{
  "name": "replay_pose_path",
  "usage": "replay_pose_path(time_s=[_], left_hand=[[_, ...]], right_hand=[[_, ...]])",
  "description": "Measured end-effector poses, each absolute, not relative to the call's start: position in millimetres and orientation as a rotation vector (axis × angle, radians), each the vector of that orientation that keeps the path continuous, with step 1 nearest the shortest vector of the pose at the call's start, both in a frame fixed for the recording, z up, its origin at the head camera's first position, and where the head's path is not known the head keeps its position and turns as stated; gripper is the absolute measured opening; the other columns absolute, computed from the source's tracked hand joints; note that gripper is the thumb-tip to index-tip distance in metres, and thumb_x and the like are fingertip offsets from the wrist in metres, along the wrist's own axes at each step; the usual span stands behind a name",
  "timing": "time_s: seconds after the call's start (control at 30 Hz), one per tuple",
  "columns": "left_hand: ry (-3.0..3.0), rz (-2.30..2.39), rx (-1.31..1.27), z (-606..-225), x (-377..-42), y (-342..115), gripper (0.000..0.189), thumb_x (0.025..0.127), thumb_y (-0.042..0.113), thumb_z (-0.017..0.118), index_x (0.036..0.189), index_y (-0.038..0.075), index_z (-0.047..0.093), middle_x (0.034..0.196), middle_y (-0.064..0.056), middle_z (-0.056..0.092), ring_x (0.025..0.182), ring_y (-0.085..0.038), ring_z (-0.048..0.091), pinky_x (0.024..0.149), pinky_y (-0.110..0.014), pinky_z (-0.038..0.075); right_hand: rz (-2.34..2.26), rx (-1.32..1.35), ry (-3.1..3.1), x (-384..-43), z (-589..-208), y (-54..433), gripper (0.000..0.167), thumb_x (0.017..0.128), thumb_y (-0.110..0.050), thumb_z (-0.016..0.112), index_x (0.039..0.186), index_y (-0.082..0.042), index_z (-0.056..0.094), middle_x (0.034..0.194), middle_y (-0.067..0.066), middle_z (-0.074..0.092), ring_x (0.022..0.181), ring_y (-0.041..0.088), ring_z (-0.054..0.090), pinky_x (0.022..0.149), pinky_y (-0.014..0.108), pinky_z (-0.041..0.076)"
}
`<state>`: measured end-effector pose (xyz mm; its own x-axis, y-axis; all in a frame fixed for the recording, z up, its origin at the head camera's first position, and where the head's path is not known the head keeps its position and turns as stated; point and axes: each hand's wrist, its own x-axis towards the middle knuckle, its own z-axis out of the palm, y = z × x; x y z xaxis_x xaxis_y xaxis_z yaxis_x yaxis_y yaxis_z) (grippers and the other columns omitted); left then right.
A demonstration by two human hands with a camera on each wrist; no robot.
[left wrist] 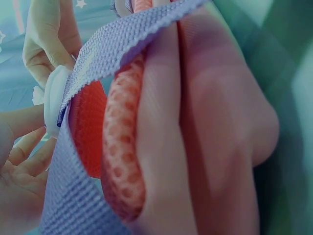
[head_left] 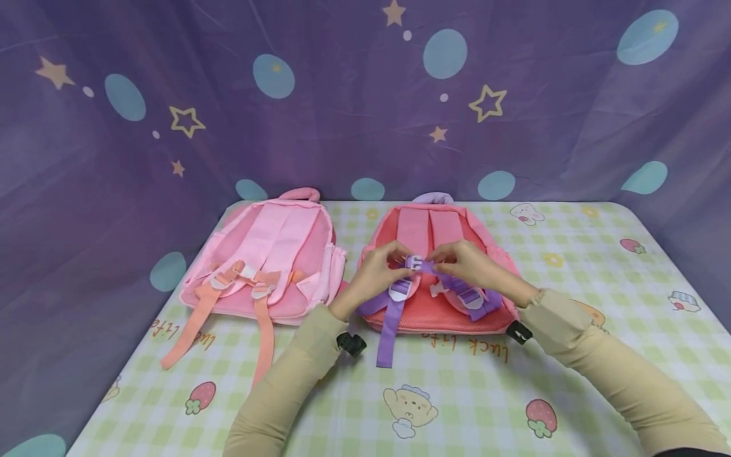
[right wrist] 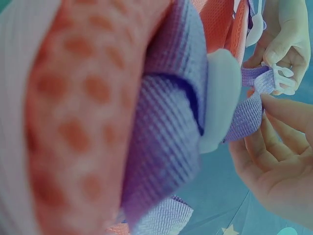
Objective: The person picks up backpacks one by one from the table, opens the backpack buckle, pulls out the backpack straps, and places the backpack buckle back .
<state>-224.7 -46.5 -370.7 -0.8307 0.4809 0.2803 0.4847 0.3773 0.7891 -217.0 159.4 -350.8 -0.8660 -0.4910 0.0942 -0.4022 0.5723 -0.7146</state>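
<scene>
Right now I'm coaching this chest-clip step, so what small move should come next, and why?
Probably bring the two hands together so the clip halves meet. The left hand pinches the white buckle and the right hand pinches the purple strap beside it, over the coral backpack. Whether they are latched cannot be told.

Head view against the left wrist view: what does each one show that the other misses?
Only the head view shows the pink backpack with orange straps, the whole coral backpack, the checked mat, the starry backdrop and both sleeves.

Only the left wrist view shows the weave of the purple strap and the coral mesh padding close up.

Both show the left hand and right hand meeting at the white buckle on that strap.
</scene>
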Motion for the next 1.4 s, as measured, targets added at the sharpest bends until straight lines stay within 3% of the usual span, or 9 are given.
replay_pose_path(time_s=[0.43,0.6,1.03,1.4], left_hand=[[-2.588,-1.498,-0.925,-372,-224,-45,0.021,0.076,0.004,0.067,0.095,0.003,0.059,0.089,-0.008,0.063,0.081,-0.018,0.059,0.073,-0.029,0.048],[-2.598,-1.492,-0.926,-372,-223,-45,0.021,0.076,0.005,0.067,0.096,0.003,0.059,0.090,-0.008,0.063,0.081,-0.017,0.059,0.072,-0.025,0.047],[-2.569,-1.500,-0.913,-375,-224,-42,0.022,0.075,0.007,0.068,0.096,0.001,0.062,0.090,-0.009,0.065,0.078,-0.017,0.060,0.070,-0.023,0.048],[-2.524,-1.522,-0.893,-375,-222,-45,0.023,0.075,0.007,0.069,0.096,0.001,0.063,0.091,-0.010,0.065,0.080,-0.019,0.060,0.074,-0.033,0.049]], right_hand=[[-1.213,-0.726,2.659,-216,-346,156,0.019,0.083,-0.001,0.057,0.100,0.001,0.064,0.089,0.012,0.065,0.070,0.023,0.057,0.059,0.026,0.047],[-1.215,-0.733,2.667,-217,-346,155,0.018,0.083,-0.001,0.058,0.100,0.001,0.064,0.090,0.012,0.065,0.067,0.017,0.055,0.059,0.025,0.047],[-1.236,-0.755,2.708,-219,-350,156,0.018,0.082,-0.003,0.059,0.098,0.000,0.066,0.092,0.012,0.066,0.077,0.016,0.059,0.068,0.030,0.050],[-1.219,-0.744,2.704,-220,-351,169,0.019,0.083,-0.007,0.059,0.099,-0.001,0.066,0.095,0.011,0.065,0.086,0.020,0.059,0.074,0.034,0.049]])
